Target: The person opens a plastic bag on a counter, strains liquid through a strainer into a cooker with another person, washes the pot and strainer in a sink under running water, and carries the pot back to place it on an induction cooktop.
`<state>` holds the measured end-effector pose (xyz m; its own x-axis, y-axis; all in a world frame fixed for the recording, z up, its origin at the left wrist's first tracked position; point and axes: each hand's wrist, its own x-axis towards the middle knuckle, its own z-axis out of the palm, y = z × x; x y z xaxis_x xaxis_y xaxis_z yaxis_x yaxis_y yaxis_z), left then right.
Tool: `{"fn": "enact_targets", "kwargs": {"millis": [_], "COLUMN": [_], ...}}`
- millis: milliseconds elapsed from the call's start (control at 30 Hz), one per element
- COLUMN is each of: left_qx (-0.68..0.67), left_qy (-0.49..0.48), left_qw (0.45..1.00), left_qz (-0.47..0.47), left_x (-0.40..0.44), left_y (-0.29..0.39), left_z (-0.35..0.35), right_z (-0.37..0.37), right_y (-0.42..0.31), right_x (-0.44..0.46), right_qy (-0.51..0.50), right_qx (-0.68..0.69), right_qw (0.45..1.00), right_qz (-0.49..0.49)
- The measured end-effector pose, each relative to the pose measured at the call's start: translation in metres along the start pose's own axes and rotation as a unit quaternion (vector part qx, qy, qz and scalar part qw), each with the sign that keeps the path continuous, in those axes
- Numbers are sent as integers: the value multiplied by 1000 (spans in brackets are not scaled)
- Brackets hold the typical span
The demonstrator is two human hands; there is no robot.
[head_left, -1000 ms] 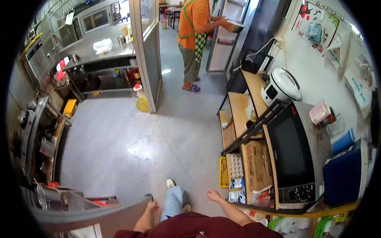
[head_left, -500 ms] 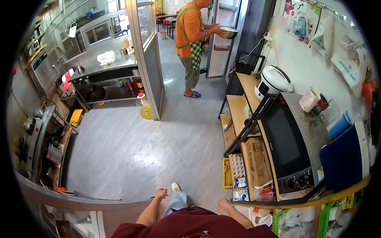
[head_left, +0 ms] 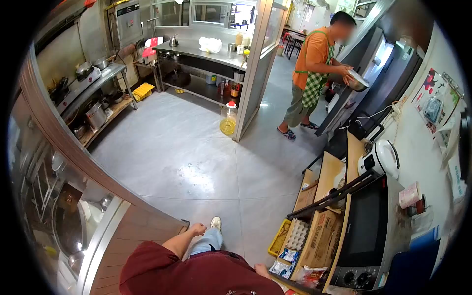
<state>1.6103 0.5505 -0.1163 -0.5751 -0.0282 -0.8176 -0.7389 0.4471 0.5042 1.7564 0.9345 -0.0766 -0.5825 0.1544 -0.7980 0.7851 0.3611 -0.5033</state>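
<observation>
My left hand hangs in front of my body at the lower middle, beside the end of the brown partition. Its fingers are loosely bent with the thumb apart, and nothing shows in it. My right hand is low by my side, close to the shelf with blue-and-white packets. My body and sleeve hide part of it, so its fingers are hard to make out. Farther off, a co-worker in an orange shirt and green checked apron holds a metal bowl in both hands at the fridge.
On the right, a shelf rack bears a microwave, a rice cooker and egg trays. An oil jug stands on the floor by the glass partition. Stoves and a steel counter line the left and back.
My view has turned right and moved forward. The co-worker now leans toward the fridge, whose door stands at a different angle, with the bowl lower and closer to it.
</observation>
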Motion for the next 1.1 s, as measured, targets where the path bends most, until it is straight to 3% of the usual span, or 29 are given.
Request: {"fn": "enact_targets", "kwargs": {"millis": [100,267,333,400,500,800,900,1100], "left_qx": [-8,2,1,3,-10,-86,-104,-90], "left_qy": [0,-18,-26,-25,-40,-26,-42,-19], "left_qw": [1000,999,999,999,999,996,993,993], "left_qz": [-10,-35,-41,-24,-19,-1,-23,-80], "left_x": [-13,-12,-15,-18,-9,24,65,74], "left_y": [-5,-11,-10,2,19,66,51,93], "left_z": [-3,0,1,-1,-7,-32,-44,-89], "right_z": [3,-6,-7,-6,-4,-7,-21,-38], "right_y": [5,53,64,51,33,2,-64,-132], "right_x": [-5,37,46,59,50,98,79,132], "right_qy": [-4,-12,-16,-18,23,-20,17,3], "right_qx": [-25,-94,-61,33,68,111,94,57], "right_qw": [999,975,986,999,997,992,995,998], "right_qz": [-39,-201,-154,0,37,51,37,31]}}
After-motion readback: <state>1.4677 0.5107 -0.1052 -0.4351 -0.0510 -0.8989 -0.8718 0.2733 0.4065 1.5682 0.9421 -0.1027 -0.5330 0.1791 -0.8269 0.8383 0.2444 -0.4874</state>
